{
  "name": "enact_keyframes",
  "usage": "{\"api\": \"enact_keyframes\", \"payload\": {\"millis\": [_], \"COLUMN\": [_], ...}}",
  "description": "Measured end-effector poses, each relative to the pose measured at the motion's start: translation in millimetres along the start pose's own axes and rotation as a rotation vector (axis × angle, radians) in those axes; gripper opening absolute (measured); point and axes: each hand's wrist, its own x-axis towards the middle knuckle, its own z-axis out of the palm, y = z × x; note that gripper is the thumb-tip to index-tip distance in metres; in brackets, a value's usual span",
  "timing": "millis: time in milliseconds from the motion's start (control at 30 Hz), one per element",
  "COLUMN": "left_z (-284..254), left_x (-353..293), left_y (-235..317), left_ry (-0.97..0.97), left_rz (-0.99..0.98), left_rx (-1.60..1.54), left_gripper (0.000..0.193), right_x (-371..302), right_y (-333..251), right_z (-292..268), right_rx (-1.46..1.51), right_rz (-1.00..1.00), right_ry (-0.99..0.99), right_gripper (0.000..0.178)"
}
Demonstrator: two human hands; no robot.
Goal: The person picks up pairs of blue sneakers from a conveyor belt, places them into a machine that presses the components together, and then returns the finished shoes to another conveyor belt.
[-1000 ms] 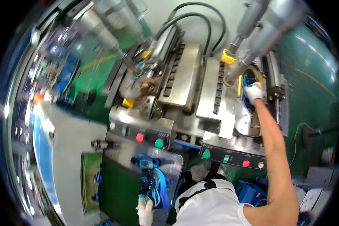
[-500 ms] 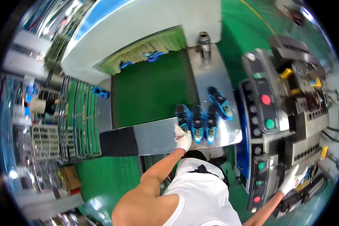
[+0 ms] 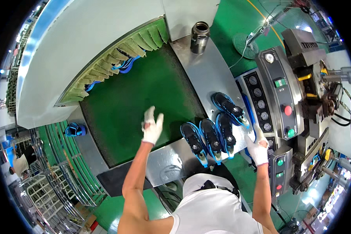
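My left hand (image 3: 152,126), in a white glove, hovers over the green conveyor belt (image 3: 124,128) with fingers spread and nothing in them. My right hand (image 3: 258,150), also gloved, is held between the metal ledge and the machine, thumb and fingers apart and empty. To its left, three black shoes with blue soles stand side by side: a left one (image 3: 195,142), a middle one (image 3: 211,139) and a right one (image 3: 225,132). Another black-and-blue shoe (image 3: 229,107) lies at an angle just beyond them on the metal ledge (image 3: 191,66).
A fringed curtain (image 3: 117,54) hangs across the belt's far opening, with blue shoes (image 3: 126,64) beneath it. At left, a blue shoe (image 3: 75,129) sits beside wire racks (image 3: 62,156). A dark metal flask (image 3: 200,38) stands at the ledge's far end. The button-panelled machine (image 3: 279,89) is at right.
My left hand has left the leftmost shoe of the row and moved out over the belt. My right hand has drawn back from the machine toward the ledge. The view has turned.
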Motion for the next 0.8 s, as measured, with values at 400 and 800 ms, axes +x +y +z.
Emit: {"api": "enact_keyframes", "payload": {"millis": [400, 800], "left_z": [-87, -53], "left_x": [300, 277], "left_y": [-6, -9], "left_ry": [0.215, -0.075], "left_rz": [0.187, 0.219], "left_rx": [0.684, 0.769], "left_gripper": [0.062, 0.059], "right_x": [60, 17], "right_y": [43, 68], "right_z": [75, 97], "right_rx": [-0.244, -0.381], "right_rz": [0.152, 0.420], "right_ry": [0.373, -0.040], "right_gripper": [0.064, 0.076]}}
